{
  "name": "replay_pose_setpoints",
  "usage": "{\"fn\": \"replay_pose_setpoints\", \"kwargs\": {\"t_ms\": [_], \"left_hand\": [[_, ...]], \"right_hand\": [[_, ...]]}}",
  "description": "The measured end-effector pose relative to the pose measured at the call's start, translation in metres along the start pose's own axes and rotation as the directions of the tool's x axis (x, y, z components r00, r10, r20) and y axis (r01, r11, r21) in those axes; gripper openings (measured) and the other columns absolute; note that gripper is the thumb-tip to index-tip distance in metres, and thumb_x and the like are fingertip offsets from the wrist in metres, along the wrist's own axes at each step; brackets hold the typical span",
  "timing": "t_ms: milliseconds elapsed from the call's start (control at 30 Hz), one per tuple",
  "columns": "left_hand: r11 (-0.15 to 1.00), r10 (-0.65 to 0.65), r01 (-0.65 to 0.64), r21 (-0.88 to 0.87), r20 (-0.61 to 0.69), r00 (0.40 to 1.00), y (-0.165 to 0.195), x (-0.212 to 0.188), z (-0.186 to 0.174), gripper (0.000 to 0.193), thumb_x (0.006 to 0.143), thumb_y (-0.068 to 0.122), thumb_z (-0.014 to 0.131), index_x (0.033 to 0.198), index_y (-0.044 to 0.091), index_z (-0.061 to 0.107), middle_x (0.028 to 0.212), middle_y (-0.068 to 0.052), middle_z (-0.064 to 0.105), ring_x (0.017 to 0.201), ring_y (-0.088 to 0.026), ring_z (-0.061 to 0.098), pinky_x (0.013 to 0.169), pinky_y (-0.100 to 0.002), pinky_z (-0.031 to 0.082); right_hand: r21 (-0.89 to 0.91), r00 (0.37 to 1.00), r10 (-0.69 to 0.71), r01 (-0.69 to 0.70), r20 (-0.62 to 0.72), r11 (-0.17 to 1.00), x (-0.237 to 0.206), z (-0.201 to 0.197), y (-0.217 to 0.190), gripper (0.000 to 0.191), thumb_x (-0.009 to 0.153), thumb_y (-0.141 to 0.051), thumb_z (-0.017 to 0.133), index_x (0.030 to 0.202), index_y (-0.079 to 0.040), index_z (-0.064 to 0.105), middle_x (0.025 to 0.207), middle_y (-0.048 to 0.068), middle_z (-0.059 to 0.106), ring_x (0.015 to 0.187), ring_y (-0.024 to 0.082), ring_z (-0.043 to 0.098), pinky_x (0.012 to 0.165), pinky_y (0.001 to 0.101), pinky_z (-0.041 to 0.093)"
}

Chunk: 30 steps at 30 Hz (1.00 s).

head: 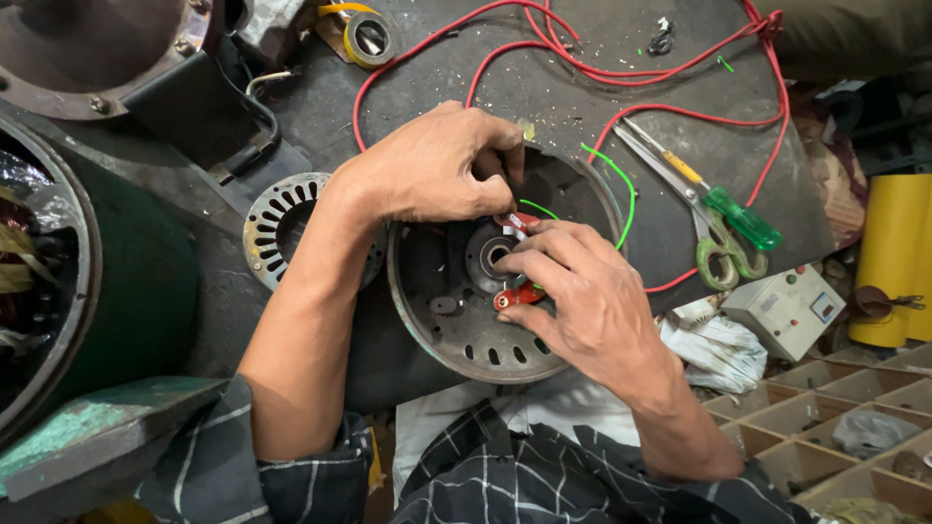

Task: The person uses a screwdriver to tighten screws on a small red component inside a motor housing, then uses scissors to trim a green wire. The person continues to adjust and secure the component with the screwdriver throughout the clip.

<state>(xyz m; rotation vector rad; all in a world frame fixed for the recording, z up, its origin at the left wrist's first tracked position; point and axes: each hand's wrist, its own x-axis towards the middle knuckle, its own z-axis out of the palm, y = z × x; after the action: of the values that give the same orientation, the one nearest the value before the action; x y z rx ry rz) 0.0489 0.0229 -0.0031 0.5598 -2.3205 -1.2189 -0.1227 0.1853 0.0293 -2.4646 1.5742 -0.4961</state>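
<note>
Soft, even daylight falls on my bench from above, bright enough to work by. My hands throw only faint shadows into the metal end cover (456,320) (its hollow stays dim). The centre is sharp; the edges bend and blur slightly.

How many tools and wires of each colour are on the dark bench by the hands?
Red wire: 1
Green wire: 1
Scissors: 1
Green screwdriver: 1
Yellow tape roll: 1
Total: 5
</note>
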Motion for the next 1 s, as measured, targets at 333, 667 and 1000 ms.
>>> {"fn": "replay_pose_setpoints", "kwargs": {"t_ms": [333, 667, 1000], "left_hand": [[1.000, 0.005, -0.005, 0.008, -0.002, 1.000, 0.001, 0.001, 0.000, 0.025, 0.072, 0.018, 0.065, 0.089, 0.001, 0.072, 0.080, -0.014, 0.077, 0.071, -0.026, 0.075, 0.069, -0.035, 0.057], [1.000, -0.014, 0.014, -0.006, 0.004, 1.000, 0.002, 0.001, 0.000, 0.025, 0.072, 0.019, 0.065, 0.088, 0.001, 0.072, 0.079, -0.013, 0.077, 0.070, -0.026, 0.076, 0.069, -0.035, 0.058], [0.999, -0.032, 0.032, -0.006, 0.006, 0.999, 0.001, 0.001, -0.001, 0.027, 0.071, 0.020, 0.065, 0.089, 0.001, 0.072, 0.079, -0.015, 0.077, 0.071, -0.026, 0.076, 0.070, -0.035, 0.058]], "right_hand": [[-0.013, 1.000, 0.000, 0.000, -0.003, 1.000, -0.001, 0.001, 0.000, 0.038, 0.068, -0.019, 0.087, 0.101, -0.008, 0.075, 0.108, 0.007, 0.068, 0.114, 0.033, 0.061, 0.093, 0.0441, 0.052], [-0.022, 1.000, -0.014, 0.014, 0.009, 1.000, -0.002, -0.001, 0.001, 0.038, 0.068, -0.020, 0.086, 0.101, -0.009, 0.073, 0.106, 0.007, 0.067, 0.115, 0.034, 0.061, 0.093, 0.0448, 0.052], [-0.110, 0.993, -0.057, 0.069, 0.107, 0.992, 0.007, -0.007, 0.007, 0.032, 0.065, -0.022, 0.081, 0.093, -0.011, 0.069, 0.105, 0.011, 0.062, 0.113, 0.035, 0.058, 0.089, 0.0476, 0.050]]}}
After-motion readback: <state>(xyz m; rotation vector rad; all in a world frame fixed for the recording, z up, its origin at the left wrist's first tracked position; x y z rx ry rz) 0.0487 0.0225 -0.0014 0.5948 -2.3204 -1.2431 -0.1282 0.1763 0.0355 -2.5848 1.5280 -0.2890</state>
